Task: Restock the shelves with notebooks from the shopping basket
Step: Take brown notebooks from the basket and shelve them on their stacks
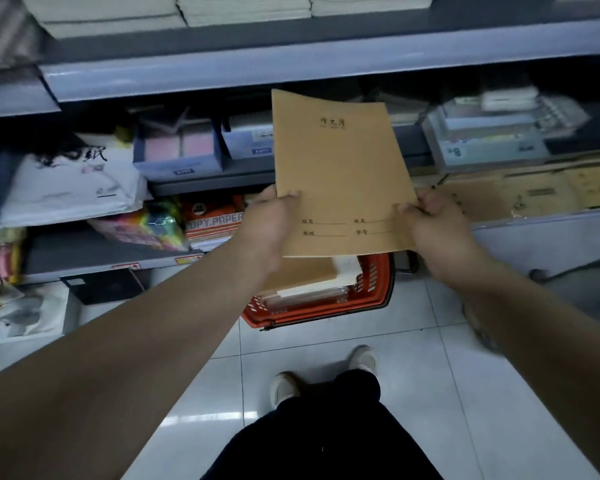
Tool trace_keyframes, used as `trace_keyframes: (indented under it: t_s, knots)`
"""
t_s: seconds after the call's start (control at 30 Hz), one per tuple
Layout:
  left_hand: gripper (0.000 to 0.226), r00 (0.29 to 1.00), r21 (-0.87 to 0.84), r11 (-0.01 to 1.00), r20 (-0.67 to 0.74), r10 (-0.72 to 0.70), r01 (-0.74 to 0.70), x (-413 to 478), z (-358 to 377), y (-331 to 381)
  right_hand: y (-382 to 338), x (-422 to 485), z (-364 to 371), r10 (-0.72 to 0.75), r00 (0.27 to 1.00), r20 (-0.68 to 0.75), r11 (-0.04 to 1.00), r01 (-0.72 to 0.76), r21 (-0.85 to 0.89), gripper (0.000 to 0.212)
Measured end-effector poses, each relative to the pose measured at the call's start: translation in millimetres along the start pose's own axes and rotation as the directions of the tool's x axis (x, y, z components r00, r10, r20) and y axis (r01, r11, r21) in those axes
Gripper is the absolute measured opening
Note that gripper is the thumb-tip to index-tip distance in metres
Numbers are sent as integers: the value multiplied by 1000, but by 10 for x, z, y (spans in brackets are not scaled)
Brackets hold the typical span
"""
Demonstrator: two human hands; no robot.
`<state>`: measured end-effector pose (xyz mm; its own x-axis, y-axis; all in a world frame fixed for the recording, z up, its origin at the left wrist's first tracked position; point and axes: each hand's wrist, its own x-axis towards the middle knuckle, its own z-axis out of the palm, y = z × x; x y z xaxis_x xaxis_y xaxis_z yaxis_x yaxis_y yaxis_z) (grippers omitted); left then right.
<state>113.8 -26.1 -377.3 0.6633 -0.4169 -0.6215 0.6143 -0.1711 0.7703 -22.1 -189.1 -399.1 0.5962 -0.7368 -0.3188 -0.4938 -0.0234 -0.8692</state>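
While left-hand fingers (289, 195) and right-hand fingers (408, 208) pinch a notebook (340, 168), basket (382, 282) on tiles (413, 344), shelves (291, 69)

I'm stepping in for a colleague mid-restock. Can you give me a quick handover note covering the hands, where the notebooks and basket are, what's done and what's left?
Left hand: pinches the lower left edge of the brown notebook, thumb on the cover.
Right hand: pinches its lower right edge.
Things: the notebook is held up in front of the shelves, above the red basket, which stands on the floor and holds a stack of notebooks.
Done: one notebook is out of the basket. Similar brown covers lie on the right-hand shelf.
Left: shelve this one, probably there, then empty the basket.
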Motion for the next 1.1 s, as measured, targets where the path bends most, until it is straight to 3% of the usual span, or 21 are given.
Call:
trace_keyframes:
  t_s: [0.37,0.67,0.87,1.1]
  knots:
    - [24,991,-87,993,97,91,-83,-714,-15,633,-854,-522,-309,-125,989,-82,989,131,69,16]
    - [22,965,-36,974,129,228,-225,-960,59,1219,-1472,-711,-464,-175,975,-135,976,190,103,22]
    - [16,949,-35,959,140,283,-281,-960,167,1519,-1704,-649,-578,-205,966,-158,959,231,167,25]
    - [17,949,-22,956,124,291,-291,-803,482,1783,-1860,-248,-803,-238,957,-165,962,256,99,14]
